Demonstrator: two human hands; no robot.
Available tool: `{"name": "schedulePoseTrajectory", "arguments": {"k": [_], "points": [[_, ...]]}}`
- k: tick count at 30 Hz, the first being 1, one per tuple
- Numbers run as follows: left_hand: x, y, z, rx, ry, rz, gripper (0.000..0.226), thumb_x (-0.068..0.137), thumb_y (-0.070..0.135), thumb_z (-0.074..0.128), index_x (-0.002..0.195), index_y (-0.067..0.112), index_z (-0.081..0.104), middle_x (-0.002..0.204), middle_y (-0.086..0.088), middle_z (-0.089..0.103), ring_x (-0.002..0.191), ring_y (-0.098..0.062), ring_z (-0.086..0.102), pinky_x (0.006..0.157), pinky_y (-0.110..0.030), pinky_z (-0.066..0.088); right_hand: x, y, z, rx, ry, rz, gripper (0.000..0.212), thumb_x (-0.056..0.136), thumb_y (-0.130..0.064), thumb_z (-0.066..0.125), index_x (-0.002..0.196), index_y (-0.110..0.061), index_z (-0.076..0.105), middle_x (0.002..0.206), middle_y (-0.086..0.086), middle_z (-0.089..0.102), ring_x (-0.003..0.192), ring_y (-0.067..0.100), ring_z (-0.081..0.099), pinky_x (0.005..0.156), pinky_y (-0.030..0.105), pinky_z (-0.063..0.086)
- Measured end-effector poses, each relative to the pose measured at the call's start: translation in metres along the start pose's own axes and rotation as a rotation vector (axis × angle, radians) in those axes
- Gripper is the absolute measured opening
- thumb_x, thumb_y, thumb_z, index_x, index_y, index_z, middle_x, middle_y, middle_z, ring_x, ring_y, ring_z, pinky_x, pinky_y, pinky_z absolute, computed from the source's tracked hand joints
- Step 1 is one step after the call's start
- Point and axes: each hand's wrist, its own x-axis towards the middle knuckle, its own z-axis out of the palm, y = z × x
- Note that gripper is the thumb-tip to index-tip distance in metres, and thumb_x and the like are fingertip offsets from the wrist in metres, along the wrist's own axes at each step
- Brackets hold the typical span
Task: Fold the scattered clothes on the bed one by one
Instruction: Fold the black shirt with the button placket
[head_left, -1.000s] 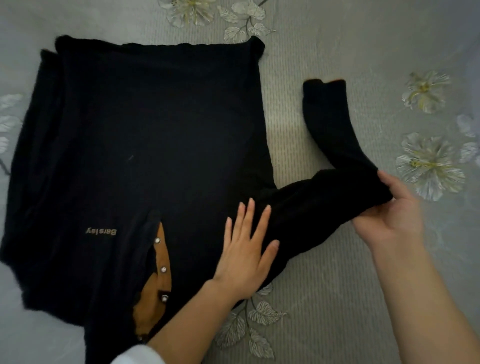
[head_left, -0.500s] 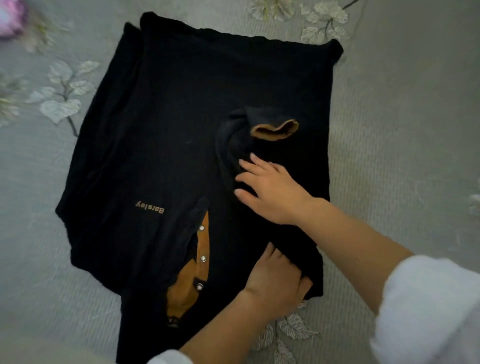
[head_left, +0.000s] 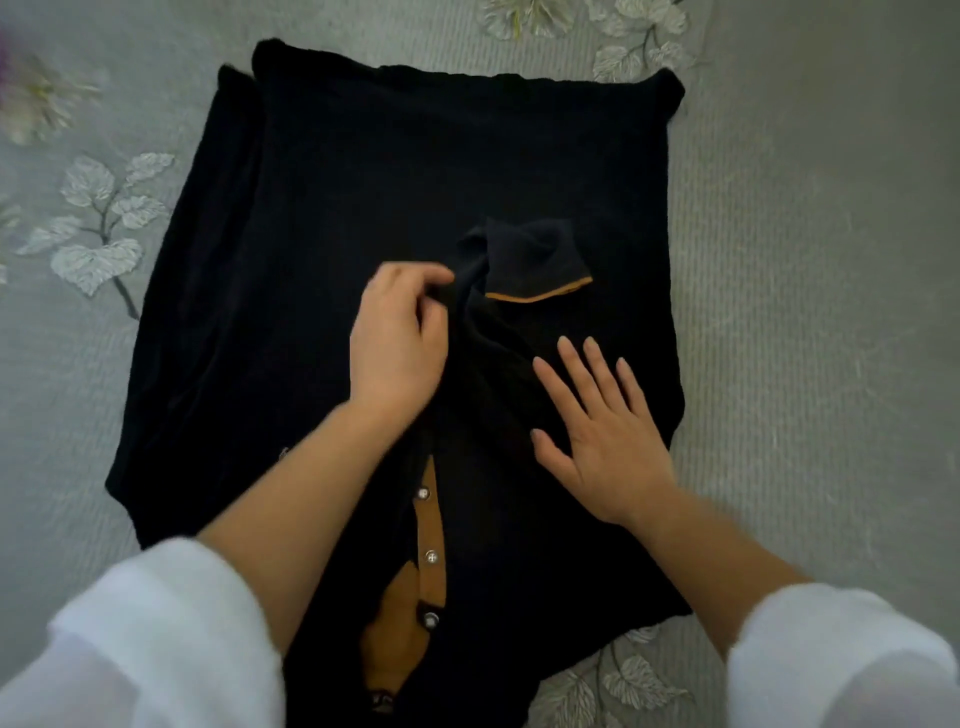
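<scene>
The left hand (head_left: 397, 343) pinches the sleeve (head_left: 530, 254) in curled fingers; the right hand (head_left: 605, 441), fingers spread wide, presses the shirt (head_left: 415, 156) beside them.

Grey ribbed bedspread (head_left: 805, 260) w/ pale embroidery, dim soft light.
Silvery leaf sprig (head_left: 98, 228) on dark stem at left; blurred whitish flower (head_left: 36, 98) w/ purple tint in top-left corner; more leaves & petals (head_left: 639, 41) along top edge; another leaf cluster (head_left: 623, 680) at bottom, right of centre. Fine parallel ribs in fabric, clearest on right side.
</scene>
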Motion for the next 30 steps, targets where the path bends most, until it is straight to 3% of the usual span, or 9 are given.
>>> {"name": "schedulePoseTrajectory", "arguments": {"k": [3, 6, 9, 12, 14, 18, 21, 24, 30], "points": [[0.05, 0.012, 0.014, 0.101, -0.13, 0.197, 0.042, 0.089, 0.002, 0.048, 0.124, 0.022, 0.06, 0.129, 0.006, 0.053, 0.122, -0.014, 0.046, 0.099, -0.023, 0.035, 0.0, 0.0, 0.002, 0.004, 0.028, 0.003, 0.068, 0.091, -0.056, 0.023, 0.151, -0.028, 0.007, 0.161, 0.002, 0.005, 0.148, 0.021, 0.0, 0.12, 0.043, 0.003], [0.087, 0.019, 0.028, 0.436, -0.515, 0.487, 0.063, 0.086, -0.001, 0.051, 0.139, 0.034, 0.046, 0.157, 0.002, 0.025, 0.144, -0.022, 0.016, 0.112, -0.043, 0.022, 0.001, 0.0, 0.004, 0.011, 0.034, -0.001, 0.069, 0.091, -0.055, 0.029, 0.152, -0.027, 0.013, 0.161, 0.003, 0.011, 0.149, 0.022, 0.005, 0.118, 0.045, 0.007], [0.106, 0.013, 0.033, 0.54, -0.656, 0.512, 0.052, 0.091, 0.005, 0.051, 0.134, 0.035, 0.052, 0.155, 0.005, 0.029, 0.146, -0.018, 0.014, 0.114, -0.041, 0.019, 0.001, 0.001, 0.006, 0.012, 0.044, -0.001, 0.07, 0.09, -0.055, 0.031, 0.152, -0.027, 0.013, 0.161, 0.003, 0.011, 0.149, 0.022, 0.005, 0.118, 0.046, 0.009], [0.108, 0.012, 0.026, 0.04, -0.564, 0.22, 0.03, 0.094, 0.011, 0.052, 0.112, 0.029, 0.068, 0.116, 0.015, 0.064, 0.116, -0.009, 0.058, 0.093, -0.012, 0.043, 0.002, 0.001, 0.005, 0.015, 0.049, 0.0, 0.07, 0.089, -0.054, 0.032, 0.152, -0.025, 0.018, 0.16, 0.004, 0.013, 0.148, 0.023, 0.008, 0.117, 0.047, 0.012], [0.112, 0.015, 0.014, -0.433, -0.37, -0.109, 0.02, 0.096, 0.017, 0.054, 0.088, 0.026, 0.07, 0.083, 0.013, 0.07, 0.08, -0.008, 0.067, 0.068, -0.017, 0.051, 0.002, 0.001, 0.005, 0.007, 0.046, -0.002, 0.07, 0.089, -0.054, 0.032, 0.151, -0.025, 0.019, 0.16, 0.004, 0.013, 0.148, 0.023, 0.008, 0.117, 0.047, 0.012], [0.137, -0.011, -0.012, -0.857, 0.064, -0.541, 0.016, 0.096, 0.026, 0.056, 0.086, 0.016, 0.063, 0.103, -0.009, 0.07, 0.097, -0.025, 0.068, 0.082, -0.04, 0.057, 0.002, -0.001, 0.002, -0.016, 0.036, 0.011, 0.069, 0.089, -0.054, 0.031, 0.151, -0.024, 0.019, 0.16, 0.005, 0.015, 0.148, 0.024, 0.011, 0.116, 0.047, 0.013], [0.141, -0.039, -0.023, -0.843, -0.03, -0.832, 0.022, 0.097, 0.026, 0.053, 0.117, 0.019, 0.059, 0.113, 0.0, 0.068, 0.093, -0.015, 0.067, 0.07, -0.032, 0.058, 0.003, -0.002, 0.0, -0.028, 0.019, 0.017, 0.069, 0.089, -0.054, 0.031, 0.15, -0.024, 0.022, 0.159, 0.006, 0.019, 0.147, 0.025, 0.014, 0.115, 0.047, 0.014], [0.142, -0.053, -0.028, -0.894, -0.161, -0.913, 0.033, 0.097, 0.02, 0.052, 0.13, 0.02, 0.052, 0.119, 0.002, 0.065, 0.092, -0.011, 0.066, 0.058, -0.025, 0.055, 0.003, -0.003, -0.001, -0.016, 0.011, 0.018, 0.068, 0.089, -0.054, 0.031, 0.15, -0.024, 0.022, 0.159, 0.006, 0.018, 0.147, 0.024, 0.013, 0.115, 0.047, 0.014], [0.14, -0.06, -0.045, -1.25, 0.013, -0.786, 0.021, 0.098, 0.008, 0.046, 0.101, 0.024, 0.059, 0.094, 0.0, 0.074, 0.087, -0.015, 0.071, 0.069, -0.032, 0.058, 0.002, -0.008, -0.005, 0.136, 0.103, 0.087, 0.077, 0.086, -0.057, 0.035, 0.15, -0.018, 0.019, 0.156, 0.002, 0.027, 0.146, 0.018, 0.018, 0.118, 0.043, 0.015]]}}
